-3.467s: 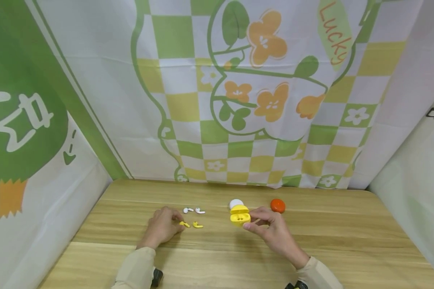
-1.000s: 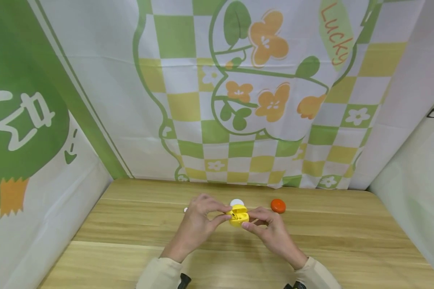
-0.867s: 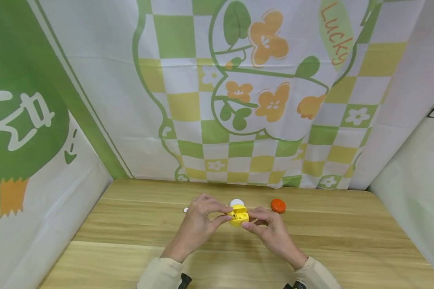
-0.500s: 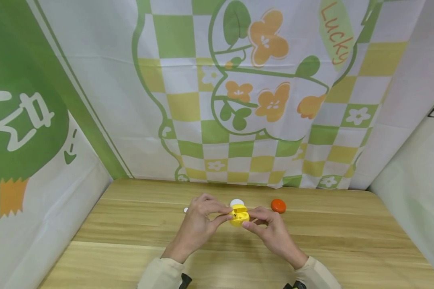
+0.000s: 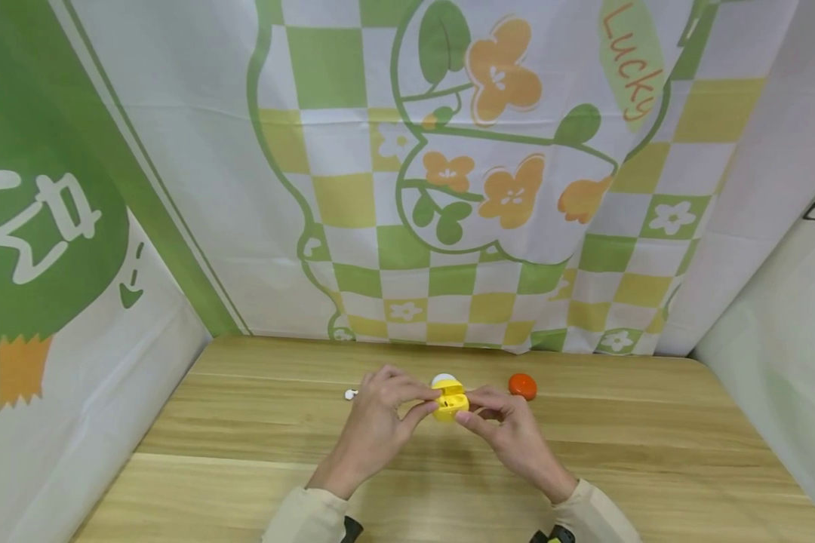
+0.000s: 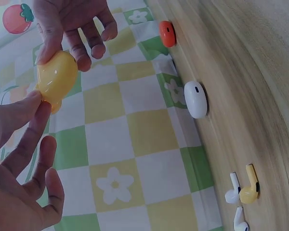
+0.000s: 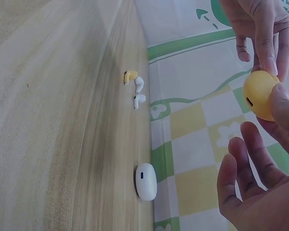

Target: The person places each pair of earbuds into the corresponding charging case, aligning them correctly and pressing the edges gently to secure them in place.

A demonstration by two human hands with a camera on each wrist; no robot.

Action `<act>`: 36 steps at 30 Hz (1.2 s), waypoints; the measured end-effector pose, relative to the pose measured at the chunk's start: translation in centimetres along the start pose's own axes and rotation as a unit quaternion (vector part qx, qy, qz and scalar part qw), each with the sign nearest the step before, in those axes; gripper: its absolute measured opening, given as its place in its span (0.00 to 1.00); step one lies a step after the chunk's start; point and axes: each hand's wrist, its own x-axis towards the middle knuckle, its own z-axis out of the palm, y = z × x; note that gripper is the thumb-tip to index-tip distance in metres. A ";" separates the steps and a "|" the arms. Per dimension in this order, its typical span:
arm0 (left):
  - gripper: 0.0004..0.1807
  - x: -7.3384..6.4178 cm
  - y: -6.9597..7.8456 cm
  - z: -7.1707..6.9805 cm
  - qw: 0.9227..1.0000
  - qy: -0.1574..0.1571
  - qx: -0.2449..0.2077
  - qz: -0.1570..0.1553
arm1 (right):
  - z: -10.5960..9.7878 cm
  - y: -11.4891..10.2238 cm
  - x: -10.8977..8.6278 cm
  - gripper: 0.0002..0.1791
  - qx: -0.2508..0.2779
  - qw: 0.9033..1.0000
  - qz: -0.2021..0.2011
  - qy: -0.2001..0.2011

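While a white earbud (image 5: 350, 394) lies leftmost on the table (image 5: 618, 437), my head feed shows me the left hand (image 5: 373, 426) pinching the left side of the open yellow case (image 5: 451, 413), raised before a white case (image 5: 444, 377); the right hand (image 5: 516, 437) grips its right side, near a red case (image 5: 523, 387).

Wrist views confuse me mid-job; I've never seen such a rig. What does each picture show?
There is no machine: the left grip and right grip are a person's bare hands. The head camera looks forward and down; each wrist camera looks at its own hand's work, so the wooden table appears turned sideways. The right grip holds an open yellow case; the left grip pinches its other side, though what lies under that pinch is hidden. On the table lie a white case, a red case, two white earbuds and one yellow earbud.
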 end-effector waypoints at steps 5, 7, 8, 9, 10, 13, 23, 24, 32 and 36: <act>0.09 0.0 0.1 0.1 1.000 -0.004 0.007 -0.001 | 0.0 0.0 0.0 0.11 0.003 1.000 -0.004 -0.002; 0.08 0.0 0.1 0.1 1.000 -0.009 0.008 -0.002 | 0.0 0.0 0.0 0.11 0.003 1.000 -0.001 -0.002; 0.08 0.0 0.2 0.1 1.000 -0.012 0.008 -0.003 | 0.0 0.0 0.0 0.11 0.003 1.000 -0.001 -0.003; 0.08 0.0 0.2 0.1 1.000 -0.014 0.009 -0.003 | 0.0 0.0 0.0 0.11 0.004 1.000 0.001 -0.003; 0.08 0.0 0.2 0.1 1.000 -0.017 0.010 -0.003 | 0.0 -0.1 0.0 0.11 0.004 1.000 0.002 -0.003; 0.08 0.0 0.2 0.0 1.000 -0.022 0.009 -0.005 | 0.0 -0.1 0.0 0.11 0.003 1.000 0.006 -0.003; 0.08 -0.3 -0.9 -1.5 0.993 -0.024 -0.076 -0.084 | -0.1 -0.2 -0.1 0.12 0.003 1.000 0.024 0.010; 0.08 -0.4 -1.2 -1.7 0.992 -0.025 -0.080 -0.096 | -0.1 -0.2 -0.1 0.13 0.005 1.000 0.024 0.011; 0.10 -1.5 -4.0 -2.3 0.982 -0.059 -0.061 -0.171 | -0.2 -0.2 -0.2 0.13 0.013 0.999 0.026 0.015; 0.10 -2.1 -5.1 -2.3 0.975 -0.084 -0.027 -0.206 | -0.2 -0.3 -0.2 0.13 0.011 0.999 0.032 0.017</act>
